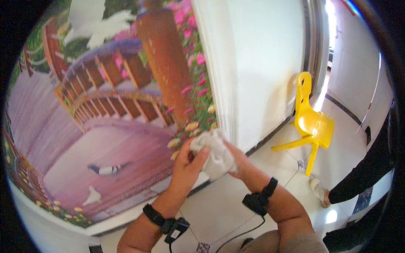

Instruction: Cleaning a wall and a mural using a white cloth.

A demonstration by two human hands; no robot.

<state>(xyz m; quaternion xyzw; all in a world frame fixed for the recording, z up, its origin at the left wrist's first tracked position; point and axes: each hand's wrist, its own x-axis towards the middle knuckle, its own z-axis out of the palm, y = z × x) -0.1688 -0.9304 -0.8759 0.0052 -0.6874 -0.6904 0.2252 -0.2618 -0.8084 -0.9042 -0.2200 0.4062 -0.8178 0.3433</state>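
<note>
Both of my hands hold a crumpled white cloth [216, 158] in front of a wall mural [126, 136]. My left hand [189, 163] grips the cloth's left side, with the thumb laid over it. On the right side my right hand [236, 159] holds it, and most of those fingers are hidden behind the cloth. The mural shows a curved staircase, flowers and white birds. Beside it runs a white moulded frame edge [218, 79]. Whether the cloth touches the mural or the frame is hard to tell. A black strap with a small device sits on each wrist.
A yellow plastic chair [311, 125] stands on the tiled floor [275, 170] near the white wall [262, 63]. At the right is another person's leg in black trousers [364, 167] with a light shoe [319, 192]. Cables hang from both wrist devices.
</note>
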